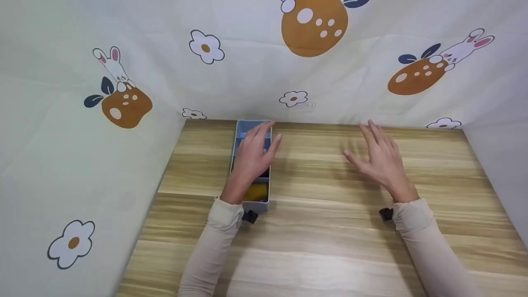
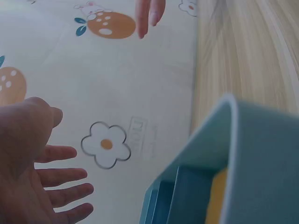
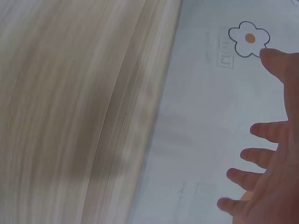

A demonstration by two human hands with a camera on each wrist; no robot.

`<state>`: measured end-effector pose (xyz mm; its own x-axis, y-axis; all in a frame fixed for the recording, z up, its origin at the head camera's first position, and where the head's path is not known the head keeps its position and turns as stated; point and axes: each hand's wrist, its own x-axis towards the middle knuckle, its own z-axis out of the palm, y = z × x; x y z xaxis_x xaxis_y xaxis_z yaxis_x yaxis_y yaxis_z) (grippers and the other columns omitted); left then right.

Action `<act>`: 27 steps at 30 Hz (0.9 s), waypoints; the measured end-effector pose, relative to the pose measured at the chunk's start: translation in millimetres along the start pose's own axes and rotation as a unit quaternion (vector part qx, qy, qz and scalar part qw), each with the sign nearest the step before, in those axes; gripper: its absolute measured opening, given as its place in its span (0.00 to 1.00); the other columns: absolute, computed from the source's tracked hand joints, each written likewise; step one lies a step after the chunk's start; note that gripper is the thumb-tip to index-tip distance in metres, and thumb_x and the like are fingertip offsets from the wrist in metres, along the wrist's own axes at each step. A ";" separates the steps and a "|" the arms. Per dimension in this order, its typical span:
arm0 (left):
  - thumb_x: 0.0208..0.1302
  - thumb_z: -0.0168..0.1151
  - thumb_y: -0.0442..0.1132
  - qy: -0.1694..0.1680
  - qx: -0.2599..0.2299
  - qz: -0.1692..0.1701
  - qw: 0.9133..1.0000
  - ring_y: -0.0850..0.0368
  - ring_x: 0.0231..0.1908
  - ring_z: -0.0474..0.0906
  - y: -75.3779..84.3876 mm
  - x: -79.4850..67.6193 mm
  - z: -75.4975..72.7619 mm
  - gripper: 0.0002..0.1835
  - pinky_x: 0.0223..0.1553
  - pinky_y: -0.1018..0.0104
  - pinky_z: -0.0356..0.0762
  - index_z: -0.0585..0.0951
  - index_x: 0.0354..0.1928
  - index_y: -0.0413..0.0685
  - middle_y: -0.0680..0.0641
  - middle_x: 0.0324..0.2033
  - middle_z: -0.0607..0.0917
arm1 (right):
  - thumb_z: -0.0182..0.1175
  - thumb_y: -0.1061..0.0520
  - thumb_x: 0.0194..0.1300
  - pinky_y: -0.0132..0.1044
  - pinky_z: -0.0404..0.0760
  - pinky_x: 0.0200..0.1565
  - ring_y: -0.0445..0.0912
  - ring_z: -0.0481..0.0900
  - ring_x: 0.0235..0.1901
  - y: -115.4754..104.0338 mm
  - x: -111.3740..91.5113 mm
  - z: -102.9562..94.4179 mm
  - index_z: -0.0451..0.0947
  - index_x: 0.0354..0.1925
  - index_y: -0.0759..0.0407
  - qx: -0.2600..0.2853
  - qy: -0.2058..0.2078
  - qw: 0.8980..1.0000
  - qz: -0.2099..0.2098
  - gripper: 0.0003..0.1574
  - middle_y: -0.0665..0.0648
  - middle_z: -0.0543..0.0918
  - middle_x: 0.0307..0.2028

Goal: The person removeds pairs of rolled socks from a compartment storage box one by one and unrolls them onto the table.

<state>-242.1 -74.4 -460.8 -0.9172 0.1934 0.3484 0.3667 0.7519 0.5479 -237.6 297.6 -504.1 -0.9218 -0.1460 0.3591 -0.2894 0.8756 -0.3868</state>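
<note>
A long blue-grey divided box stands on the table, its short end toward me. Over it hangs my left hand, fingers spread and holding nothing, hiding the middle compartments. In the nearest compartment lies a yellow thing; dark contents show farther back beside the hand. The left wrist view has the box wall close by, with that hand higher and apart from it. To the right, my right hand hovers above the bare wood with its fingers apart, gripping nothing.
The wood-grain table ends at a pale sheet printed with flowers and rabbits, rising along the back and both sides. A small black piece sits at each sleeve cuff.
</note>
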 end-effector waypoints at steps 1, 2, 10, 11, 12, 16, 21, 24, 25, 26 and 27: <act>0.83 0.55 0.58 0.006 -0.007 -0.001 1.000 0.44 0.76 0.73 -3.3 -2.9 -4.0 0.30 0.77 0.45 0.71 0.75 0.77 0.50 0.43 0.75 0.78 | 0.68 0.29 0.68 0.77 0.60 0.74 0.69 0.62 0.81 -2.6 -0.6 1.2 0.64 0.83 0.49 0.005 0.011 1.000 -0.009 0.55 0.63 0.63 0.84; 0.83 0.55 0.56 0.012 -0.015 -0.002 1.000 0.44 0.75 0.74 -6.9 -5.5 -7.6 0.29 0.77 0.46 0.71 0.76 0.76 0.50 0.43 0.75 0.78 | 0.69 0.31 0.68 0.76 0.63 0.72 0.68 0.64 0.80 -5.2 -1.0 2.4 0.65 0.82 0.49 0.009 0.022 1.000 -0.017 0.54 0.63 0.65 0.83; 0.83 0.58 0.50 0.051 -0.041 -0.020 0.998 0.47 0.70 0.80 -40.3 -18.8 -22.5 0.22 0.74 0.49 0.75 0.81 0.69 0.47 0.44 0.68 0.84 | 0.71 0.42 0.68 0.68 0.76 0.65 0.64 0.79 0.70 -36.5 -6.6 10.9 0.75 0.75 0.55 0.049 0.082 0.991 -0.093 0.43 0.62 0.78 0.74; 0.83 0.58 0.49 0.054 -0.039 -0.026 0.997 0.47 0.69 0.80 -45.1 -20.7 -22.7 0.21 0.74 0.49 0.76 0.82 0.68 0.47 0.44 0.67 0.85 | 0.71 0.43 0.68 0.67 0.77 0.65 0.64 0.79 0.70 -41.4 -8.2 12.2 0.76 0.75 0.55 0.054 0.083 0.990 -0.101 0.42 0.62 0.79 0.73; 0.83 0.58 0.48 0.056 -0.040 -0.032 0.997 0.47 0.69 0.81 -50.0 -23.0 -22.8 0.21 0.73 0.49 0.76 0.83 0.68 0.46 0.43 0.66 0.85 | 0.71 0.43 0.68 0.66 0.77 0.66 0.63 0.79 0.70 -46.4 -9.8 13.8 0.76 0.74 0.55 0.057 0.081 0.989 -0.107 0.42 0.61 0.79 0.73; 0.83 0.58 0.45 0.064 -0.047 -0.053 0.995 0.45 0.67 0.81 -70.5 -33.4 -21.4 0.19 0.73 0.48 0.76 0.84 0.65 0.44 0.42 0.64 0.86 | 0.70 0.44 0.70 0.63 0.78 0.66 0.62 0.80 0.69 -66.9 -13.9 21.7 0.78 0.73 0.55 0.064 0.073 0.986 -0.137 0.38 0.61 0.80 0.72; 0.82 0.59 0.42 0.069 -0.066 -0.068 0.993 0.44 0.66 0.82 -90.8 -39.0 -15.9 0.18 0.72 0.48 0.77 0.84 0.65 0.43 0.41 0.64 0.86 | 0.71 0.46 0.70 0.58 0.79 0.68 0.58 0.80 0.69 -90.1 -18.5 28.2 0.79 0.71 0.55 0.083 0.052 0.981 -0.170 0.35 0.59 0.81 0.71; 0.80 0.61 0.40 0.072 -0.085 -0.076 0.991 0.44 0.61 0.85 -99.1 -38.5 -12.7 0.17 0.65 0.48 0.82 0.84 0.65 0.43 0.41 0.63 0.86 | 0.70 0.46 0.72 0.53 0.79 0.70 0.54 0.81 0.69 -103.8 -21.5 31.3 0.79 0.71 0.55 0.101 0.026 0.976 -0.189 0.34 0.57 0.83 0.70; 0.79 0.61 0.39 0.071 -0.092 -0.080 0.990 0.44 0.58 0.86 -101.2 -38.4 -11.8 0.18 0.63 0.48 0.84 0.84 0.65 0.43 0.41 0.63 0.86 | 0.70 0.45 0.73 0.52 0.79 0.70 0.53 0.82 0.69 -108.5 -22.5 32.6 0.79 0.71 0.55 0.107 0.017 0.975 -0.195 0.34 0.56 0.83 0.69; 0.79 0.62 0.38 0.071 -0.098 -0.085 0.989 0.45 0.56 0.87 -103.4 -38.4 -11.1 0.17 0.60 0.48 0.86 0.84 0.65 0.44 0.40 0.62 0.86 | 0.70 0.45 0.73 0.50 0.80 0.70 0.52 0.82 0.68 -113.4 -23.5 34.2 0.79 0.71 0.56 0.114 0.010 0.973 -0.202 0.33 0.56 0.84 0.68; 0.78 0.62 0.37 0.070 -0.103 -0.090 0.988 0.45 0.55 0.88 -105.3 -38.5 -10.5 0.17 0.58 0.49 0.87 0.84 0.65 0.43 0.40 0.61 0.86 | 0.70 0.45 0.74 0.49 0.80 0.70 0.51 0.83 0.68 -118.0 -24.1 36.1 0.79 0.70 0.56 0.118 0.004 0.971 -0.210 0.33 0.55 0.85 0.67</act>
<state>-243.7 -167.6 -523.9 -0.9450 -0.0318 0.3255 0.2372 0.6188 0.7489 -190.6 181.2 -497.7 -0.7086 -0.4625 0.5329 -0.6906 0.6095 -0.3892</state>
